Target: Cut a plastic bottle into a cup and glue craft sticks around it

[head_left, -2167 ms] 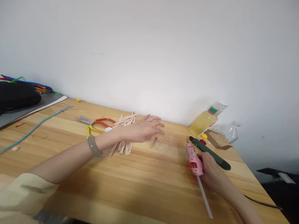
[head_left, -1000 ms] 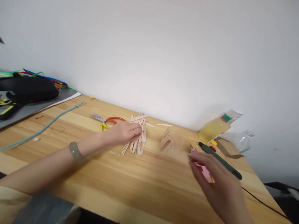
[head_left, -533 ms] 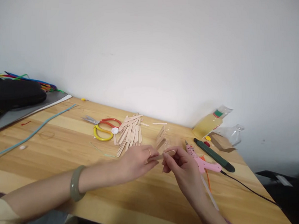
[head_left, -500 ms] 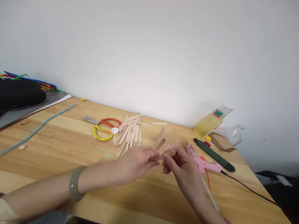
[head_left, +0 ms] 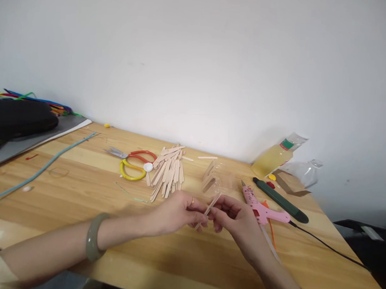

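Observation:
Between my two hands, above the near part of the table, wooden craft sticks are held edge-on at a slant; they look like a thin pair, but I cannot count them surely. My left hand pinches them from the left, with the thumb in front. From the other side, my right hand grips them between thumb and fingers. Just beyond the hands stands a joined row of craft sticks beside a clear plastic piece. A loose pile of craft sticks lies behind my left hand.
Scissors with red and yellow handles lie left of the pile. At right are a pink glue gun with a black cord, a dark green tool and a tilted yellow bottle. A blue pipe cleaner stretches across the left.
The held sticks have turned from lying nearly level to a steep slant, edge toward me. Both hands stay close together, and the view has shifted slightly.

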The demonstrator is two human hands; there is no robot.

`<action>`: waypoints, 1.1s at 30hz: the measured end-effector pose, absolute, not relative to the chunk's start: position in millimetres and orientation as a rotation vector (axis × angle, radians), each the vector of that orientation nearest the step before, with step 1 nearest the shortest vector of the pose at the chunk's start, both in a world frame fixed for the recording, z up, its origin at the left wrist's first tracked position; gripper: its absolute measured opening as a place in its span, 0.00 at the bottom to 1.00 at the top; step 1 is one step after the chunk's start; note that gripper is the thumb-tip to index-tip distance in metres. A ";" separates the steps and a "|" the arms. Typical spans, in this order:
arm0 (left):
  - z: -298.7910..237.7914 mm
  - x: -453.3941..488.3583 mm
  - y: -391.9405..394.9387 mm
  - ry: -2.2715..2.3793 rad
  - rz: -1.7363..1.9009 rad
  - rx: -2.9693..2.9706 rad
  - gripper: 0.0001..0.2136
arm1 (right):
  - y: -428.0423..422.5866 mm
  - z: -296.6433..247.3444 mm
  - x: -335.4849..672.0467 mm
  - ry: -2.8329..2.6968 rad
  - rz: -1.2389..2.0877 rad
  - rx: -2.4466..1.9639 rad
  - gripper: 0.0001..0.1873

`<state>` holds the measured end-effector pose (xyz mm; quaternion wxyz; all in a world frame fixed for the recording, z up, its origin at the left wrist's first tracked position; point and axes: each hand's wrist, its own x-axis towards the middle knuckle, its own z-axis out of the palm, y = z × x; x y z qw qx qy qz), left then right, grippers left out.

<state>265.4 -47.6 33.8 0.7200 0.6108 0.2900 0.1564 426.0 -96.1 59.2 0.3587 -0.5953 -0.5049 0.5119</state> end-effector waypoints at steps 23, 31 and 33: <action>3.3 270.5 -70.0 0.960 0.477 2.378 0.18 | -110.8 0.5 399.5 -1.226 1.130 -1.401 0.06; 19.3 262.8 -65.3 0.964 0.365 2.533 0.14 | -106.1 3.1 404.9 -1.067 1.260 -1.203 0.14; 15.9 260.7 -64.6 1.005 0.414 2.599 0.15 | -104.7 2.2 408.4 -1.024 1.267 -1.209 0.15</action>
